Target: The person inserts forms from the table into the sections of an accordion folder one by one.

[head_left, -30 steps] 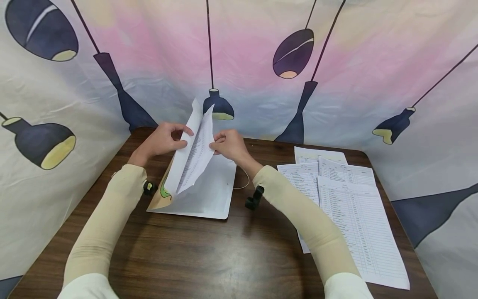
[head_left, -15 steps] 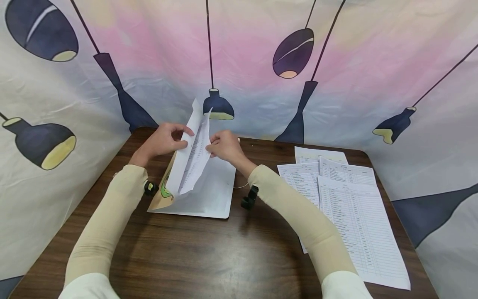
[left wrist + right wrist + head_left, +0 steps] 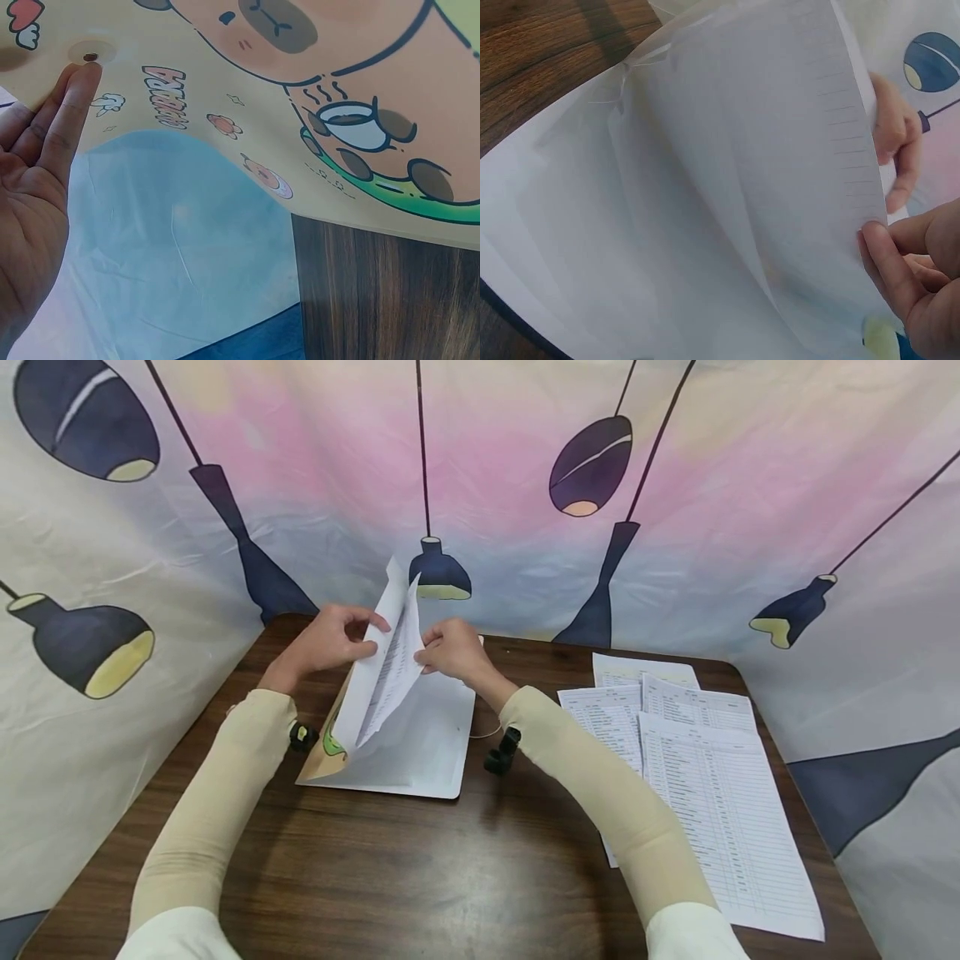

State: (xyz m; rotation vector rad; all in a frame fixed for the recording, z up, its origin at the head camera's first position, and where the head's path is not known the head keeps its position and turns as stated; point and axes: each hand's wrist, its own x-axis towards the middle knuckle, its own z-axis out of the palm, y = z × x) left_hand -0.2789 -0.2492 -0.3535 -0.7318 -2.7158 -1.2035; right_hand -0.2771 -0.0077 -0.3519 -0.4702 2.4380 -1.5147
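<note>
A paper file folder point(image 3: 420, 760) lies spread on the wooden table, white inside. Its cover point(image 3: 360, 67), printed outside with a cartoon animal holding a cup, is raised on the left. My left hand point(image 3: 330, 637) holds that cover by its upper edge; in the left wrist view several fingers point(image 3: 71, 112) lie against its printed side near a small dark dot. Just right of the cover stands a printed sheet point(image 3: 396, 664), tilted up inside the folder. My right hand point(image 3: 456, 652) pinches the sheet's right edge between thumb and fingers, also seen in the right wrist view.
On the right of the table point(image 3: 480, 877) several printed list sheets point(image 3: 727, 827) overlap, partly under my right sleeve. A thin white cord point(image 3: 491, 732) loops out from the folder's right side. A lamp-patterned cloth point(image 3: 510, 460) hangs close behind the table.
My right hand has shifted a little left, bringing the printed sheet closer to the raised cover and narrowing the gap between them. The left hand keeps its place on the cover.
</note>
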